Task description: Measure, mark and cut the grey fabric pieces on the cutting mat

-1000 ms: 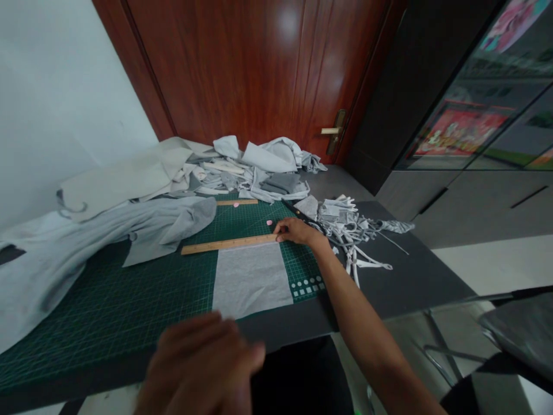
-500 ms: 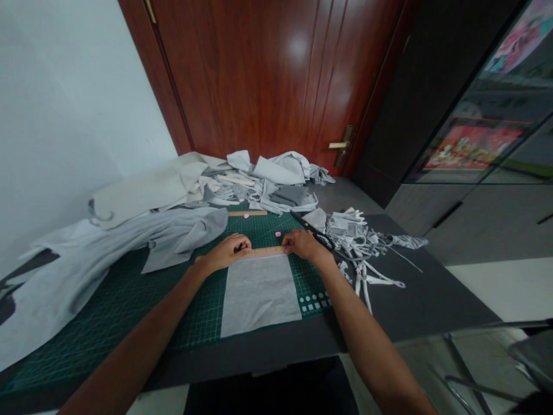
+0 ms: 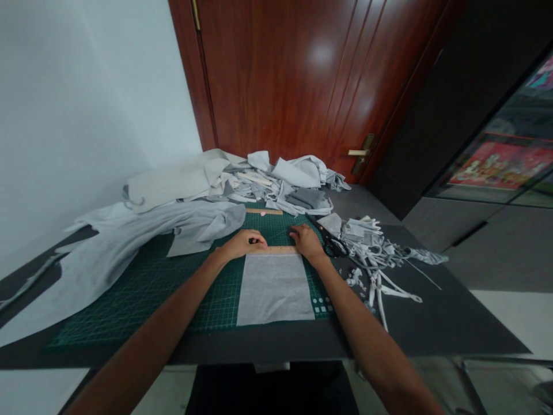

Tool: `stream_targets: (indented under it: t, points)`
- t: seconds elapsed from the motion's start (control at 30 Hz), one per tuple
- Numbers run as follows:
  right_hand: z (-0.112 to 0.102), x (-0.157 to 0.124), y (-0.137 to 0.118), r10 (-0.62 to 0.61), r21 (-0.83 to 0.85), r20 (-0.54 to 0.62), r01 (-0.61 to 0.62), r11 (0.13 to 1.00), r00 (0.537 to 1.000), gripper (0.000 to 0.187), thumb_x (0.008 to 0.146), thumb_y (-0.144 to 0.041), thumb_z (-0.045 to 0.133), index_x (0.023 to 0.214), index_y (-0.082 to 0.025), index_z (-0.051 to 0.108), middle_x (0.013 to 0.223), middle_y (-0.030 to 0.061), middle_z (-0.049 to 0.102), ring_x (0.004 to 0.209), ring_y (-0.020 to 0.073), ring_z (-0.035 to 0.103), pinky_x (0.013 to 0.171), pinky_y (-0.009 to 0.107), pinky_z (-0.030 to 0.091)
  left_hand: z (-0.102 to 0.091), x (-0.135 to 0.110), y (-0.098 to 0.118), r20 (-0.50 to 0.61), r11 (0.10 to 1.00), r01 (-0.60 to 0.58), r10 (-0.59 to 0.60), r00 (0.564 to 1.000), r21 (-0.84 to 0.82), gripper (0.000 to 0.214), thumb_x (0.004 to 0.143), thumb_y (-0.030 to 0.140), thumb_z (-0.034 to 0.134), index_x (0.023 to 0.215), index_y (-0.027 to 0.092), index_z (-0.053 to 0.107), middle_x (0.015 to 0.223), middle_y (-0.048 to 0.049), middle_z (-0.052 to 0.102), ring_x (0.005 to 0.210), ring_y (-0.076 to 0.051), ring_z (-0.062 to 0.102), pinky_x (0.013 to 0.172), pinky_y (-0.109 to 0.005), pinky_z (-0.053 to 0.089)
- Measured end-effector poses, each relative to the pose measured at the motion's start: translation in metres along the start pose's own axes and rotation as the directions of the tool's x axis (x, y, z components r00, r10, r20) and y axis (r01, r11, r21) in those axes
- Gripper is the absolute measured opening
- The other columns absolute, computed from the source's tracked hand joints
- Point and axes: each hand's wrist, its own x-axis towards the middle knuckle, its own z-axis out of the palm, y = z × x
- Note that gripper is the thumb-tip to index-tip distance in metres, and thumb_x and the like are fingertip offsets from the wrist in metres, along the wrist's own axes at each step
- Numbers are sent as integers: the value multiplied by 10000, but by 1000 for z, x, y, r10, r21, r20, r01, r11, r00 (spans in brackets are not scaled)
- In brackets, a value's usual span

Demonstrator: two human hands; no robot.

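A flat light-wood ruler lies horizontally along the top edge of a pale grey rectangular fabric sheet, both on a dark green gridded cutting mat. The person's left hand sits on the mat just above the ruler's left end, fingers curled and pinching a small dark object, too small to identify. The right hand is spread, fingertips down, at the ruler's right end, w/ nothing gripped.

Just right of that hand lie black-handled scissors, beside a tangle of grey fabric strips and scraps on a dark grey table. Further up the mat are a 2nd wooden ruler and a small pink piece. A large crumpled grey garment covers the mat's left side. A heap of pale fabric sits at the table's far end, against a glossy reddish-brown wooden door w/ a brass lever handle.
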Motion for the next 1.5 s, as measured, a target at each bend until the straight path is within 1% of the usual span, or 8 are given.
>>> stream_targets:
  t: [0.13, 0.3, 0.47, 0.6, 0.7, 0.8, 1.0, 1.5]
  points:
    - [5, 3, 6, -16, 54, -50, 19, 998, 999, 119, 937, -158, 648, 993, -174, 751, 1039, 113, 710, 911, 205, 680, 880, 300, 496, 0, -1, -2, 8, 999, 6, -6, 1000, -32, 367, 954, 478, 623, 888, 160, 795, 857, -61, 708, 798, -172, 627, 710, -251, 434]
    - [-2, 2, 1, -84, 149, -117, 101, 984, 990, 95, 884, -100, 671, 870, -168, 736, 905, 101, 731, 863, 225, 678, 831, 333, 510, 1, -3, -6, -2, 999, 0, 0, 1000, -50, 334, 953, 434, 637, 899, 154, 809, 849, -63, 704, 779, -167, 622, 705, -245, 422]
    - [-6, -12, -38, -260, 288, -130, 288, 913, 957, 98, 918, -148, 666, 907, -196, 751, 938, 71, 759, 870, 197, 690, 811, 291, 515, 0, -4, -9, -8, 997, -16, 15, 1000, -72, 293, 943, 398, 661, 912, 152, 816, 809, -48, 678, 745, -155, 599, 689, -237, 416]
    - [9, -26, -73, -356, 385, -98, 365, 848, 929, 62, 909, -192, 710, 920, -205, 770, 890, 37, 760, 780, 165, 683, 736, 252, 510, 1, -4, -14, -31, 994, -30, 27, 999, -102, 248, 892, 358, 724, 792, 139, 784, 764, -29, 639, 734, -150, 582, 682, -233, 419]
    - [26, -31, -87, -371, 430, -87, 371, 823, 925, 81, 883, -144, 722, 908, -199, 776, 890, 34, 766, 771, 159, 692, 731, 247, 513, 2, -3, -17, -43, 992, -34, 29, 999, -120, 206, 816, 308, 798, 723, 131, 747, 734, -18, 615, 696, -145, 570, 654, -230, 417]
    - [37, -31, -91, -364, 456, -86, 361, 813, 927, 93, 859, -116, 737, 883, -196, 778, 912, 42, 774, 821, 173, 710, 771, 262, 523, 3, -3, -19, -52, 991, -36, 30, 998, -126, 157, 810, 233, 785, 702, 132, 732, 730, -17, 613, 693, -145, 571, 643, -228, 411]
    - [44, -30, -93, -333, 482, -93, 335, 810, 938, 89, 841, -119, 757, 859, -199, 792, 904, 50, 775, 833, 190, 712, 790, 284, 529, 3, -2, -21, -62, 991, -26, 18, 998, -128, 109, 795, 121, 725, 687, 131, 721, 722, -10, 609, 696, -143, 575, 657, -228, 412]
    - [48, -27, -97, -294, 495, -78, 293, 818, 953, 123, 841, -112, 767, 851, -229, 804, 929, 23, 803, 878, 189, 744, 825, 279, 551, -3, -2, -18, -37, 991, 4, -9, 999, -137, 127, 806, 190, 735, 698, 123, 739, 742, -27, 623, 695, -144, 576, 623, -225, 408]
